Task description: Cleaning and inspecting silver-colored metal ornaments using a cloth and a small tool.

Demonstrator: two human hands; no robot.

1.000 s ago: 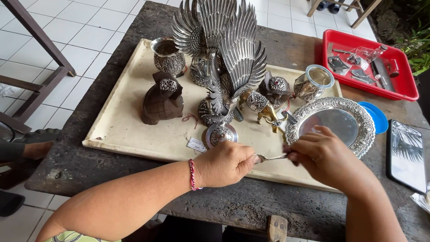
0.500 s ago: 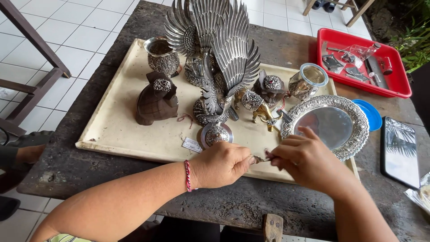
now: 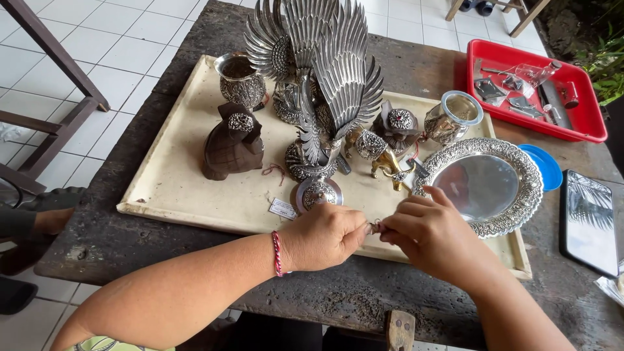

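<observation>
- Two hands are seen pinched together over the near edge of the cream tray [image 3: 169, 195]: the left hand [image 3: 322, 237] and the right hand [image 3: 432, 234], both closed on a small silver piece [image 3: 376, 227] held between their fingertips.
- What kind of piece it is cannot be told; it is judged light, hard, slippery and easily dropped, best held by its ends in a fingertip pinch.
- Just beyond the piece, on the tray, a round silver lid [image 3: 318, 192] and a white tag [image 3: 283, 208] are found.
- Farther back on the tray, a winged silver figure [image 3: 325, 78] is stood, judged delicate at its feather tips.
- To the right on the tray, an embossed silver plate [image 3: 484, 185] is laid close to the right hand, leaving little room there.
- More open room is offered at the tray's bare left part.
</observation>
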